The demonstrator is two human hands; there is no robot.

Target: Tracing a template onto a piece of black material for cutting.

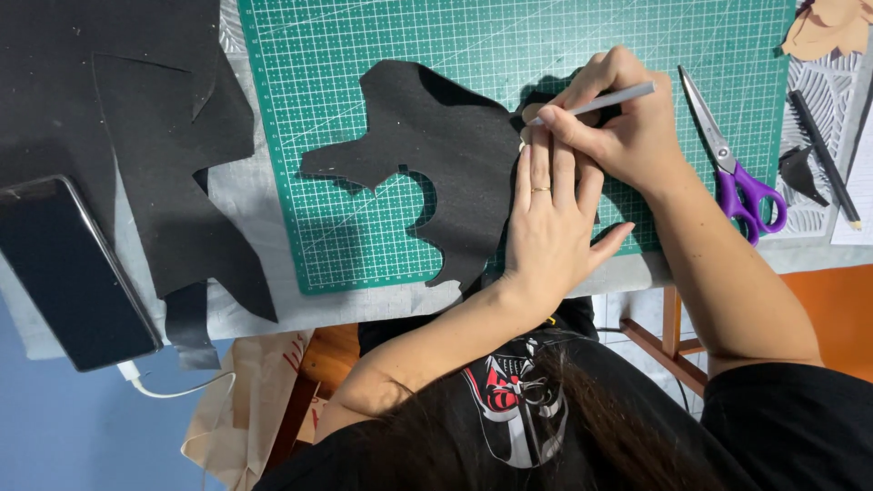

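A green mat covers the grey table. On it, the left hand lies flat, released, pressing black felt; the right hand grasps a pencil. Scissors lie right of the mat, a phone left.

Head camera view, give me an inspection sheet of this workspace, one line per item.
Surface: green cutting mat on a grey table cover.
Job's things: black cut-out fabric shape flat on the mat; grey pencil.
Clutter: purple-handled scissors, dark phone, black fabric offcuts, black pen.
Grippers: left hand presses the fabric; right hand grips the pencil.
Cables: white cable below the phone.
Surroundings: wooden frame, paper bag.
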